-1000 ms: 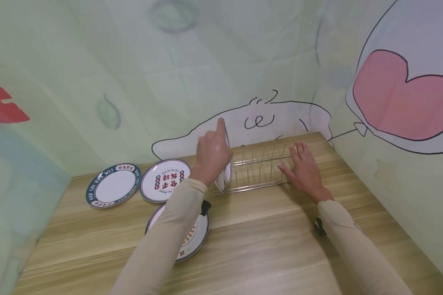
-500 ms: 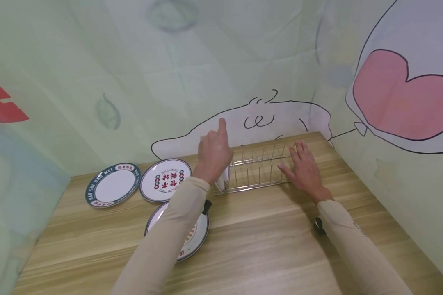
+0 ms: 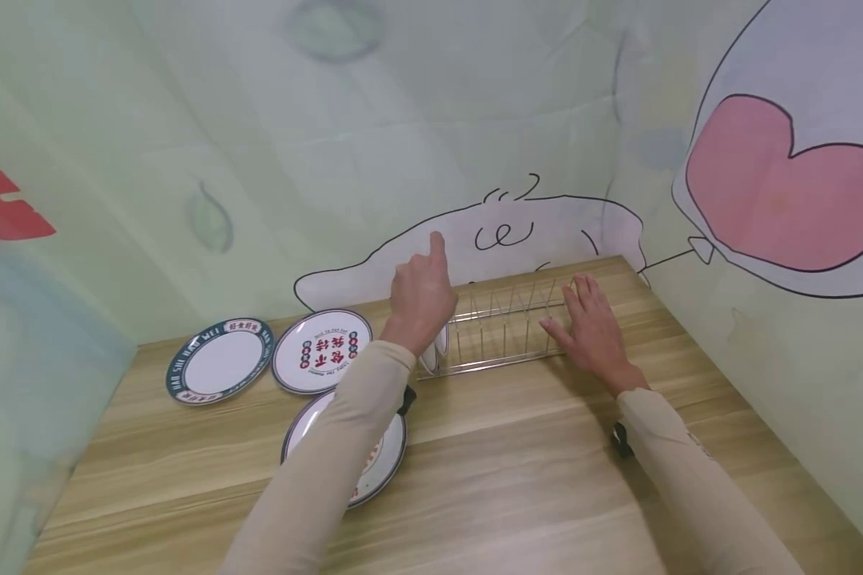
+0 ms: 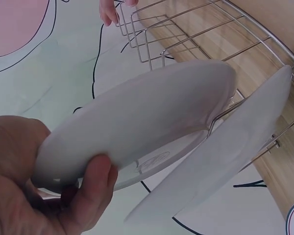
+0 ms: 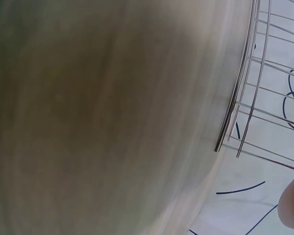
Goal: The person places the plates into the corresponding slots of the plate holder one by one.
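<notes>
My left hand pinches the rim of a white plate, thumb on one face and fingers behind. That plate stands tilted at the left end of a wire dish rack. Another plate leans in the rack beside it, toward the outer end; in the head view my hand mostly covers both. My right hand rests at the rack's right end with fingers extended, its thumb near the front wires. In the right wrist view only a blurred fingertip shows beside the rack.
A blue-rimmed plate, a plate with red lettering and a nearer plate, partly under my left forearm, lie on the wooden table. A printed cloth wall stands behind the rack.
My left hand has shifted slightly to the right at the rack's left end. The plate edge seen above it earlier is now hidden behind the hand. My right hand stays put.
</notes>
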Available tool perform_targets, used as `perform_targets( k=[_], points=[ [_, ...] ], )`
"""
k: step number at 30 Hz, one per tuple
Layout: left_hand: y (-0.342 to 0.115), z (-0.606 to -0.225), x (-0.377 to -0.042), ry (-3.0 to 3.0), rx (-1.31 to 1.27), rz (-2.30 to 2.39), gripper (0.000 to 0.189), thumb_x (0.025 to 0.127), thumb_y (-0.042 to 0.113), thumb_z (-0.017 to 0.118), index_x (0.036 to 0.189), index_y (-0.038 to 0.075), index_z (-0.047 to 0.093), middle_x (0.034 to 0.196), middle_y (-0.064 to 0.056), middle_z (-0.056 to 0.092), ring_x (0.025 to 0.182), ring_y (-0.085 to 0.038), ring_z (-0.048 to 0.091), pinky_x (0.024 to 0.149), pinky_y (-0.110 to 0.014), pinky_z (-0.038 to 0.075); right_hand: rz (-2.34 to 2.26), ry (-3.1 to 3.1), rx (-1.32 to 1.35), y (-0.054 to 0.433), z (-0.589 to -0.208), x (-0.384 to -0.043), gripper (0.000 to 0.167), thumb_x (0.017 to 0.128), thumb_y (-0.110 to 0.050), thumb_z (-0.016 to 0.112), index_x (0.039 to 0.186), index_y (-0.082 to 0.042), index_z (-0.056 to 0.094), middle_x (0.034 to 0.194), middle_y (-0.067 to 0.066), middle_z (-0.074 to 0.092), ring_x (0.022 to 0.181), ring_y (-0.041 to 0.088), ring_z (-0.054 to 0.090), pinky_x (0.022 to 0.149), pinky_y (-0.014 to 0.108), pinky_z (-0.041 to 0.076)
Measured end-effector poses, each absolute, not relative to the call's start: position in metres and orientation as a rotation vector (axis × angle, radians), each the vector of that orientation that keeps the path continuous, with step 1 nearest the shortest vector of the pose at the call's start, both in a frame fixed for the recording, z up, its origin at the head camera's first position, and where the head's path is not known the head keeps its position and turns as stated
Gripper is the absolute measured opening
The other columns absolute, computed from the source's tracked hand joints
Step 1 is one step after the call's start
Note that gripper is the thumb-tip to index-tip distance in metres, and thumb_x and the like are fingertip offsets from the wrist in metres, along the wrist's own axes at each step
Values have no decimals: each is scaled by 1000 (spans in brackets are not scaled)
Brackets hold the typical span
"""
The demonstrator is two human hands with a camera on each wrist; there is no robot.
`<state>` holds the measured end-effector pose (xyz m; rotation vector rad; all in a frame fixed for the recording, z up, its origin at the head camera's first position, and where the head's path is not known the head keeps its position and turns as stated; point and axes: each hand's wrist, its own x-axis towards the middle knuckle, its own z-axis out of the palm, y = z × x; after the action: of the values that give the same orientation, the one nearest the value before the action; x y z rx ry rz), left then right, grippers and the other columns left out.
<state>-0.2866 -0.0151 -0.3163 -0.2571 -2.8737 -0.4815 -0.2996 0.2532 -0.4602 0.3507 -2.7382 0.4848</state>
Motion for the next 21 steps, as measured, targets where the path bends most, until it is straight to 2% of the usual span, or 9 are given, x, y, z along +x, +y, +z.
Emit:
perform_targets(
  k=[4, 11, 21],
  points=[
    [-13, -318, -288, -2892, -244, -458, 60, 81, -7, 58, 137, 4, 38, 62, -8, 55, 48, -19, 50, 36, -22, 38, 495, -2731, 357, 254, -461, -300, 75, 99, -45, 55, 148, 10, 37, 160, 31, 22, 151, 47, 15, 125, 55, 11],
    [-9, -324, -290, -2917, -219, -399, 65, 83, -4, 59, 143, 4, 36, 67, -10, 57, 62, -23, 53, 43, -26, 43, 497, -2730, 359, 255, -462, -300, 75, 99, -45, 55, 148, 9, 36, 161, 30, 20, 153, 45, 12, 126, 54, 10],
    [-6, -333, -292, -2906, -264, -333, 57, 84, -4, 57, 138, 0, 39, 61, -6, 55, 47, -15, 46, 40, -23, 37, 495, -2730, 352, 254, -460, -299, 74, 98, -44, 56, 147, 9, 38, 160, 31, 23, 152, 45, 13, 125, 54, 12]
  ],
)
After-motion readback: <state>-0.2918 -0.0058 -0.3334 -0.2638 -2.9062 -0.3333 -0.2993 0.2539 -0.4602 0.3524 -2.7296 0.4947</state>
